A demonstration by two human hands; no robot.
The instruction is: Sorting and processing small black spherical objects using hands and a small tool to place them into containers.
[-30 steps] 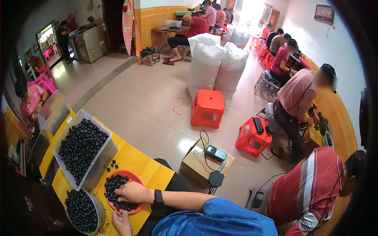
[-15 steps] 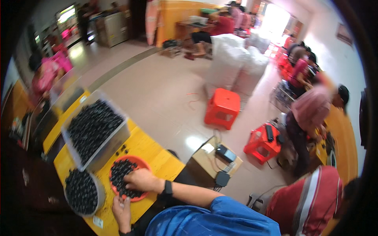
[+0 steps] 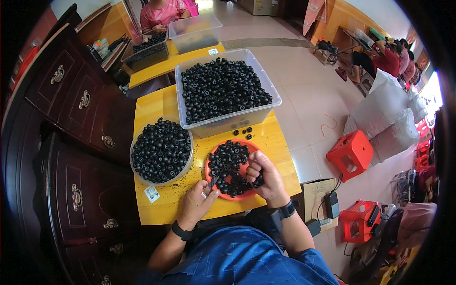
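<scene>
An orange-red bowl (image 3: 246,193) on the yellow table holds many small round black parts (image 3: 228,159), each with a hole. At its right rim my right hand (image 3: 268,178) is closed around black parts, some showing beneath the curled fingers. My left hand (image 3: 197,203) lies at the near left rim, thumb and fingers pinched on a small dark pointed tool (image 3: 213,182); its exact kind is unclear. Left of the bowl stands a round clear tub (image 3: 191,154) full of the same parts. Behind it is a large clear plastic bin (image 3: 228,118), heaped with them.
Several loose black parts (image 3: 243,132) lie between bin and bowl on the yellow table (image 3: 278,156). Dark drawers (image 3: 76,199) stand close on the left. A red stool (image 3: 351,154) and white sacks (image 3: 382,107) are at right. Across sits a person in pink (image 3: 164,14).
My view has swung left, bringing the table to the middle. My right hand has risen from among the parts to the bowl's right rim, closed on some. My left hand stays beside the bowl.
</scene>
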